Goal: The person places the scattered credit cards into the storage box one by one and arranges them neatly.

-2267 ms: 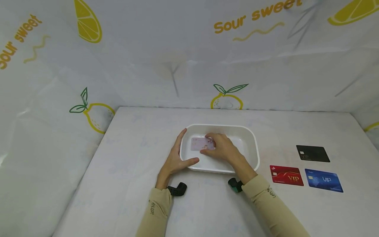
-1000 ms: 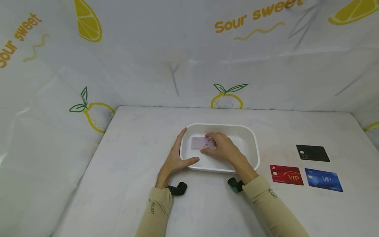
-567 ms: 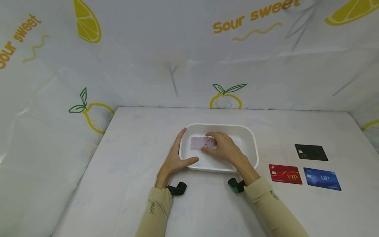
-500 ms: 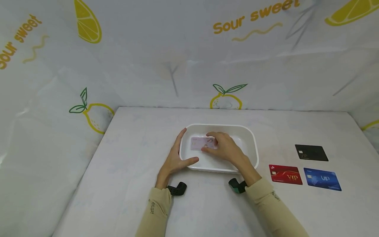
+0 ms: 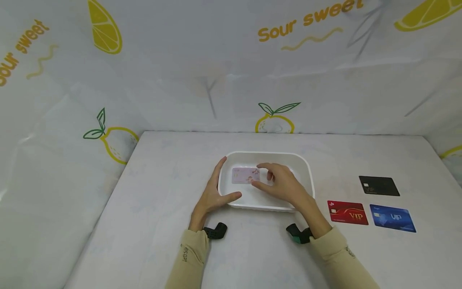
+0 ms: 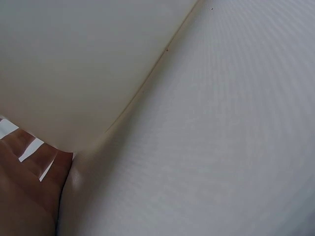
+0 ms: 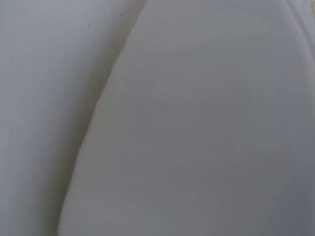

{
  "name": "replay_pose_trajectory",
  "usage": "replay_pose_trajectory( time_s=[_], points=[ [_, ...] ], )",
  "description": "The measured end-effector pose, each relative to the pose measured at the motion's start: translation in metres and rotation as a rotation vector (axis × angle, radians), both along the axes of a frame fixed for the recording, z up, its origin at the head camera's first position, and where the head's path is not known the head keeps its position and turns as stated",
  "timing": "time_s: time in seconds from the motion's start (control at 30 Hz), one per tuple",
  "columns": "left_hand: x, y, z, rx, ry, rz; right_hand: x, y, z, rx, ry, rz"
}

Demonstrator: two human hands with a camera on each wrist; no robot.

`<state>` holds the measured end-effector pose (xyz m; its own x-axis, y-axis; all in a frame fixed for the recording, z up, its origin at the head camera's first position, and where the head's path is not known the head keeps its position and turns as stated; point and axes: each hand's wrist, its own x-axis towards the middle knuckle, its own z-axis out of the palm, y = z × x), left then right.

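Note:
A pale pink card (image 5: 245, 175) lies flat in the left half of a white rectangular tray (image 5: 307, 170) at the table's middle. My left hand (image 5: 213, 192) rests against the tray's left end, fingers straight along the side and thumb on the near rim. In the left wrist view, part of that hand (image 6: 24, 196) presses against the tray's wall (image 6: 74, 64). My right hand (image 5: 278, 182) hovers inside the tray just right of the card, fingers loosely spread and holding nothing. The right wrist view shows only blurred white surfaces.
Three cards lie on the white table (image 5: 162, 180) to the right of the tray: a black one (image 5: 379, 186) farther back, a red one (image 5: 347, 212) and a blue one (image 5: 392, 218) nearer. Patterned lemon-print walls enclose the table on three sides.
My right hand has let go of the pink card and drawn back to the right. The card stays in the tray. My left hand has not moved.

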<state>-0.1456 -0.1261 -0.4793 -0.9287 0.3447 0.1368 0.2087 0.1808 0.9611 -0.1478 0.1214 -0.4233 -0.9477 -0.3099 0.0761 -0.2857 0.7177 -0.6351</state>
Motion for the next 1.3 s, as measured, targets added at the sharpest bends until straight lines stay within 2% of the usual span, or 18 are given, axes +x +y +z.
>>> replay_pose_trajectory(
  time_s=[0.4,0.67,0.9,1.3],
  points=[
    [0.001,0.0,-0.003,0.016,-0.012,-0.006,0.018,0.016,0.007,-0.072,0.007,-0.013],
    [0.002,-0.001,-0.001,-0.004,0.009,0.003,0.028,0.027,0.015,-0.094,0.021,0.0],
    [0.001,-0.001,0.0,-0.002,0.003,0.004,0.04,0.038,0.023,-0.102,0.066,0.009],
    [0.0,0.0,-0.001,-0.004,0.01,0.002,0.061,0.07,0.025,-0.11,0.128,0.005]
  ],
)
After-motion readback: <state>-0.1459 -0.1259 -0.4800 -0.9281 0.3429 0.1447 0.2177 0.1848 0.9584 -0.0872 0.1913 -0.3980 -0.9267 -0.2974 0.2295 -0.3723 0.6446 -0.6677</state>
